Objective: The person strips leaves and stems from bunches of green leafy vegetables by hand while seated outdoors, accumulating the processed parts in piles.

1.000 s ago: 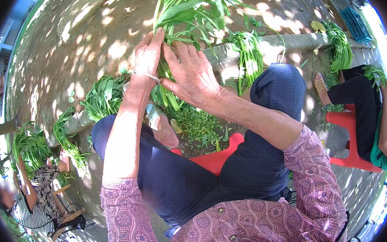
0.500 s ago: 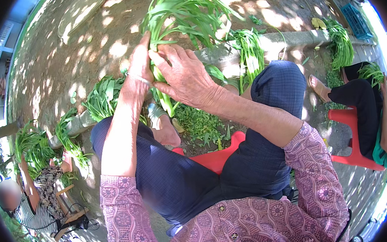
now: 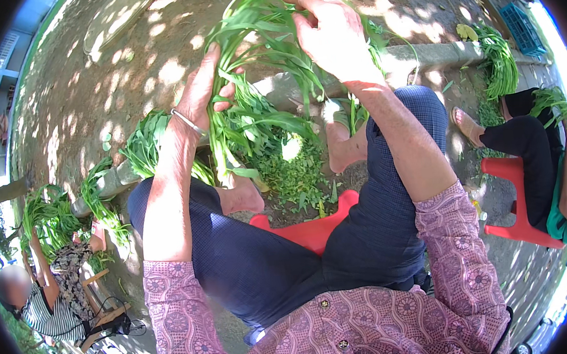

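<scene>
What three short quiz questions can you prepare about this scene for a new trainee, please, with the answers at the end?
1. Which hand is wrapped around the bunch of greens?
2. True or false: the blue crate is on the left side of the picture.
3. What colour is the nearest stool? a) white b) red c) yellow

Key:
1. The left hand.
2. False; it is on the right side.
3. b

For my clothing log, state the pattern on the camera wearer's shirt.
The shirt has flowers and wavy bands in pinkish purple; best seen in the head view.
</scene>
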A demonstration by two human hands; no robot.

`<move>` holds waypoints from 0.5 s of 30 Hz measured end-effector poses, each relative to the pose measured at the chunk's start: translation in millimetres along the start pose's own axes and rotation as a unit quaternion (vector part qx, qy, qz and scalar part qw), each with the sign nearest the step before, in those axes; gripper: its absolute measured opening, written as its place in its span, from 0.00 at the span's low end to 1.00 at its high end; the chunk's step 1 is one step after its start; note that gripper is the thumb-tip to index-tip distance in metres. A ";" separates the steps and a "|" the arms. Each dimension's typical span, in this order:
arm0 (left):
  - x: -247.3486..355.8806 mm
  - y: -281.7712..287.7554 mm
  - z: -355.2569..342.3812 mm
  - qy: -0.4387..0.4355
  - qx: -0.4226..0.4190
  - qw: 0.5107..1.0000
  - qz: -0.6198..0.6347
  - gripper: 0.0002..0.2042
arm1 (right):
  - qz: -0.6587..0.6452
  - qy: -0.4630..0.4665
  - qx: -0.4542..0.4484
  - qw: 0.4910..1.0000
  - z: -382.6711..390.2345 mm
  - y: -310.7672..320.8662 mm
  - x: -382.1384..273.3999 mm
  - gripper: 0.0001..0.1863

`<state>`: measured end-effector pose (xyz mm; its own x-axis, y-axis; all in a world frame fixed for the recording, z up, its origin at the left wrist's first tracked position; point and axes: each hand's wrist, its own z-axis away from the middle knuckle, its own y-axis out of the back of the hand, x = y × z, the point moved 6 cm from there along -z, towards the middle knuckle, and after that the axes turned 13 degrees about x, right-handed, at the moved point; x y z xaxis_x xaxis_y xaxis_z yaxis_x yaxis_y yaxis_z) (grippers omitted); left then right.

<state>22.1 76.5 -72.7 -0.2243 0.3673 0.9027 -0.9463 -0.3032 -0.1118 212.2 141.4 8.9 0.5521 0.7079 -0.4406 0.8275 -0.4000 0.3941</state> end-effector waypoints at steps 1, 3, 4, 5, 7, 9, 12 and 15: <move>0.0 0.7 1.6 -0.003 -0.030 0.999 -0.010 0.27 | 0.044 -0.010 -0.044 0.998 1.2 -3.3 5.4 0.12; -0.8 2.2 3.7 -0.012 -0.045 0.998 -0.053 0.26 | 0.131 -0.031 -0.132 0.982 5.4 -7.5 16.5 0.15; -2.1 4.7 2.3 -0.014 -0.031 0.998 -0.045 0.25 | 0.134 -0.048 -0.163 0.976 7.6 -8.3 20.0 0.15; -4.4 7.5 0.5 -0.017 -0.017 0.999 -0.037 0.25 | 0.137 -0.065 -0.194 0.969 9.4 -8.6 23.3 0.16; -3.1 11.6 -1.5 -0.025 0.014 0.999 -0.025 0.20 | 0.114 -0.126 -0.248 0.954 9.9 -7.2 24.9 0.16; 0.6 11.5 -1.7 -0.028 0.037 0.999 0.010 0.19 | 0.067 -0.104 -0.242 0.962 13.7 -7.8 27.9 0.15; 1.8 10.7 -6.1 -0.023 0.063 0.996 0.057 0.16 | 0.038 -0.115 -0.283 0.951 17.3 -9.4 27.9 0.13; -0.4 22.5 -14.0 -0.021 0.041 0.997 0.054 0.13 | -0.050 -0.139 -0.289 0.946 20.6 -13.0 29.7 0.15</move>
<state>-2.3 81.8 -81.3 -0.3114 0.2920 0.9043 -0.8947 -0.4108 -0.1754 220.0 155.6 -25.9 0.5452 0.5138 -0.6624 0.7271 0.1034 0.6787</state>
